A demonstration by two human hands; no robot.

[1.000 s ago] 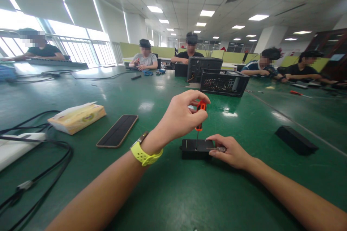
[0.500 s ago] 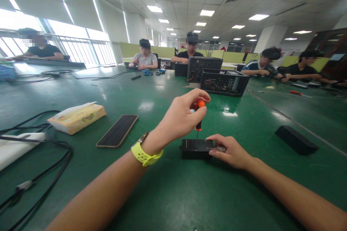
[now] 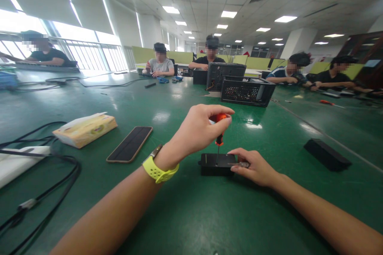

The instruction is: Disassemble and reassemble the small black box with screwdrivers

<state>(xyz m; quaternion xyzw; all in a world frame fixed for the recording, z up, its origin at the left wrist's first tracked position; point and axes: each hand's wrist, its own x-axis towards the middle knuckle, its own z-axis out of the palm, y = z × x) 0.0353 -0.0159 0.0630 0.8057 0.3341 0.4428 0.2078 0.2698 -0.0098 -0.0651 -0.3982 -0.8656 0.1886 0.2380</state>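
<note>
My left hand (image 3: 201, 128), with a yellow-green watch band at its wrist, is closed around the orange and black handle of a screwdriver (image 3: 220, 140). The screwdriver stands nearly upright, its shaft coming down onto the top face of a small oblong black box (image 3: 211, 170) on the table. At the box's right end my right hand (image 3: 254, 167) grips it, fingertips on the top edge and thumb on the near side. A thin metal tool with a greyish handle (image 3: 244, 164) lies between those fingers, pointing left across the box; its exact kind is unclear.
A phone (image 3: 130, 144) and a tissue pack (image 3: 86, 129) lie left on the green table (image 3: 179, 215), beside black cables (image 3: 70, 175). Another black box (image 3: 326, 154) is at right. Computer cases (image 3: 247, 91) stand ahead. Several people sit around; an orange-handled screwdriver (image 3: 326, 102) lies far right.
My left hand has dropped slightly and turned a little on the screwdriver handle, the index finger now stretched further over its top. My right hand and the black box keep their place.
</note>
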